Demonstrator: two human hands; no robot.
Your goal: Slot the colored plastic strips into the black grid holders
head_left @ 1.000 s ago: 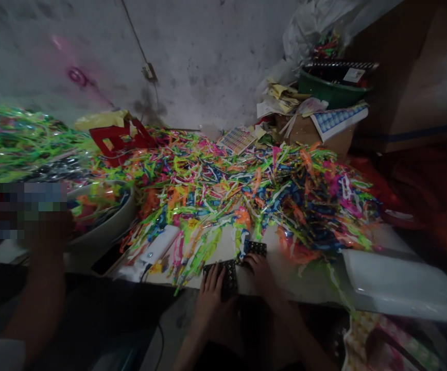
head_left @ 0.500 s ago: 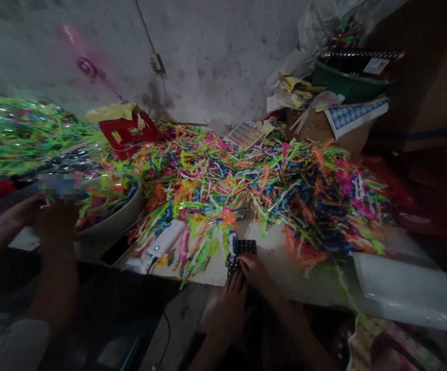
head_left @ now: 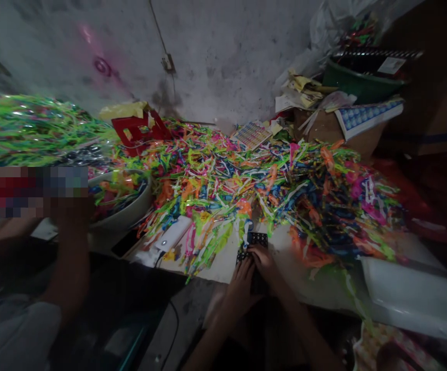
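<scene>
My left hand (head_left: 239, 283) lies flat over the lower part of a black tray with rows of holes (head_left: 260, 239), fingers stretched out. Just right of it, my right hand (head_left: 264, 263) has its fingertips pressed together at the tray's upper part. Whatever sits in that pinch is too small and dark to make out. A blue and white plastic piece (head_left: 246, 234) lies at the tray's left edge, close to my right fingertips. Beyond it spreads a big heap of bright plastic pieces (head_left: 223, 175) in green, orange, pink and blue.
At left a co-worker's arms (head_left: 69, 252) reach beside a pale bowl (head_left: 131, 211) of plastic pieces. A white power bank (head_left: 175, 232) with a cable and a dark phone (head_left: 126, 243) lie near the table edge. A red crate (head_left: 142, 131) stands behind; plastic bags (head_left: 412, 299) are at right.
The view has shifted, so everything sits a little further right. Both my hands stay at the black tray. The co-worker's hands at left have moved slightly.
</scene>
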